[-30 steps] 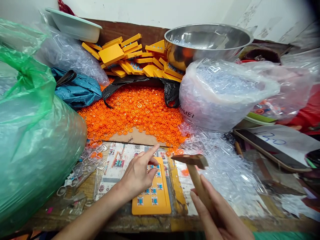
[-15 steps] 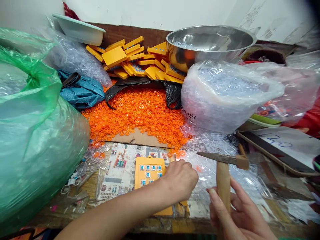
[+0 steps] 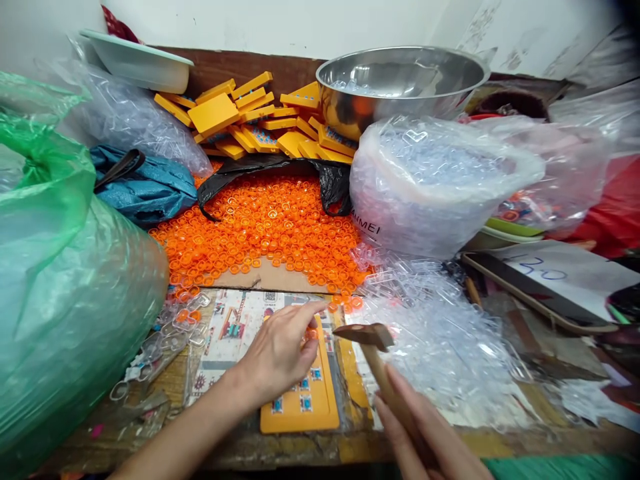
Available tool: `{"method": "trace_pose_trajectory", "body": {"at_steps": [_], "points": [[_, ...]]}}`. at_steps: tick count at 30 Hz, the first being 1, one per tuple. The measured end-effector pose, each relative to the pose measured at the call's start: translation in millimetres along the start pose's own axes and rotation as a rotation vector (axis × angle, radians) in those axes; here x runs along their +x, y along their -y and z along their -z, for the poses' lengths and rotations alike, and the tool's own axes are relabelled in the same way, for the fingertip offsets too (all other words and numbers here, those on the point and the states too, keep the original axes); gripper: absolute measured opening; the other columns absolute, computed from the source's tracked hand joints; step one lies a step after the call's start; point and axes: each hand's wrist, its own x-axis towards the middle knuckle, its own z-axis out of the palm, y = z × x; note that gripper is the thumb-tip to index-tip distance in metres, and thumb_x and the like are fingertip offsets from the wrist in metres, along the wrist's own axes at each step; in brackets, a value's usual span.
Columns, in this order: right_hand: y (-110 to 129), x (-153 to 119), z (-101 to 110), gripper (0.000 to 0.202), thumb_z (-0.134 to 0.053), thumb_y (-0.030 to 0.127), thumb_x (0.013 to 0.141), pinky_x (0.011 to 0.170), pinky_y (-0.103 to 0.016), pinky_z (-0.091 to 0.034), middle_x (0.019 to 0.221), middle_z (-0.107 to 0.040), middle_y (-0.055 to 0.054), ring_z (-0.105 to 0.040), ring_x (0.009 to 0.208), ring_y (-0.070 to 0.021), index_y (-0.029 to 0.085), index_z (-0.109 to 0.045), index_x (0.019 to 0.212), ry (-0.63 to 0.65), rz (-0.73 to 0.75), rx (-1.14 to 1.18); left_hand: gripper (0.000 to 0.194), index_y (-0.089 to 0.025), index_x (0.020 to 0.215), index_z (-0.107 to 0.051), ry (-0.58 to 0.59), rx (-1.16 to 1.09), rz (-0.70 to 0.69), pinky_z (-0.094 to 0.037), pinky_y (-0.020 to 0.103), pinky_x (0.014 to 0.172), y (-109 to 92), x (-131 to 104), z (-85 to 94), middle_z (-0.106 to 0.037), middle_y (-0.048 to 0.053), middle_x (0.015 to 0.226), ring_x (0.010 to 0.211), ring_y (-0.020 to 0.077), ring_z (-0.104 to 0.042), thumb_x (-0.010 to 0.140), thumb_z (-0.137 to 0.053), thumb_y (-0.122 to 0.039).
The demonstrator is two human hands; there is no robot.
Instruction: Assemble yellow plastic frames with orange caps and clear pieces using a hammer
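My left hand (image 3: 280,347) is over the upper part of a yellow plastic board (image 3: 325,393), with its fingers bent and thumb close to the index finger. A small orange plastic piece (image 3: 311,333) shows between thumb and fingers, partly hidden. Rows of small square openings holding clear and blue inserts (image 3: 306,403) show on the board's lower part; the hand covers the rest. My right hand (image 3: 410,427) is wrapped round the wooden handle of a small hammer (image 3: 373,343). The hammer's head is just right of the board, raised above the table.
A heap of orange pieces (image 3: 260,227) lies behind the board, and loose clear plastic pieces (image 3: 430,333) lie to the right. Yellow boards (image 3: 215,115) are piled at the back beside a steel bowl (image 3: 400,73). A green bag (image 3: 100,287) bulges on the left; a phone (image 3: 540,293) lies right.
My left hand has moved left from the clear pieces at the board's right edge to above the board. The hammer has come left and lower, close to the board.
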Motion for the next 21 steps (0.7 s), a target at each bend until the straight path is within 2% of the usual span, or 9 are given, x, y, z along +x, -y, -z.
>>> {"method": "trace_pose_trajectory", "body": {"at_steps": [3, 7, 10, 14, 18, 21], "points": [[7.8, 4.3, -9.8, 0.056, -0.054, 0.012, 0.09, 0.091, -0.016, -0.05, 0.12, -0.068, 0.002, -0.067, 0.103, -0.0121, 0.033, -0.044, 0.141, 0.051, 0.02, 0.045, 0.044, -0.013, 0.126, -0.05, -0.032, -0.041, 0.013, -0.054, 0.038, 0.084, 6.1, -5.4, -6.4, -0.07, 0.009, 0.097, 0.09, 0.0211, -0.066, 0.082, -0.052, -0.009], [15.4, 10.4, -17.1, 0.054, -0.048, 0.014, 0.094, 0.092, -0.015, -0.047, 0.118, -0.067, 0.002, -0.065, 0.105, -0.0103, 0.034, -0.04, 0.143, 0.104, -0.005, 0.096, 0.047, -0.016, 0.129, -0.049, -0.049, -0.126, 0.1, -0.054, 0.039, 0.086, 9.1, -8.0, -12.2, -0.071, 0.007, 0.097, 0.091, 0.0208, -0.067, 0.083, -0.056, -0.011], [18.3, 14.0, -13.8, 0.054, -0.048, 0.013, 0.094, 0.09, -0.016, -0.049, 0.118, -0.067, 0.0, -0.065, 0.105, -0.0115, 0.032, -0.04, 0.143, 0.123, 0.016, 0.088, 0.049, -0.018, 0.129, -0.049, -0.063, -0.197, 0.175, -0.052, 0.042, 0.09, 12.0, -9.6, -12.7, -0.073, 0.005, 0.097, 0.095, 0.0216, -0.067, 0.081, -0.059, -0.011], [19.9, 16.8, -6.5, 0.056, -0.049, 0.008, 0.092, 0.084, -0.019, -0.053, 0.118, -0.067, -0.003, -0.066, 0.105, -0.0141, 0.032, -0.043, 0.142, 0.069, 0.048, 0.041, 0.049, -0.019, 0.126, -0.052, -0.097, -0.237, 0.228, -0.051, 0.043, 0.092, 15.3, -9.7, -14.6, -0.075, 0.004, 0.093, 0.098, 0.0223, -0.067, 0.079, -0.063, -0.011], [13.2, 18.0, -4.0, 0.057, -0.046, 0.009, 0.093, 0.081, -0.015, -0.053, 0.11, -0.069, -0.004, -0.069, 0.095, -0.0115, 0.03, -0.038, 0.145, 0.227, 0.085, 0.005, 0.05, -0.017, 0.125, -0.052, -0.115, -0.24, 0.233, -0.051, 0.042, 0.094, 13.8, -9.5, -18.9, -0.076, 0.005, 0.092, 0.099, 0.022, -0.068, 0.078, -0.065, -0.009], [10.7, 20.4, -2.4, 0.056, -0.048, 0.012, 0.093, 0.088, -0.017, -0.052, 0.117, -0.068, -0.003, -0.067, 0.103, -0.0125, 0.03, -0.038, 0.145, 0.188, 0.074, 0.002, 0.053, -0.017, 0.129, -0.05, -0.113, -0.236, 0.238, -0.052, 0.042, 0.094, 11.6, -11.4, -17.9, -0.077, 0.004, 0.092, 0.099, 0.0211, -0.068, 0.078, -0.065, -0.011]]}}
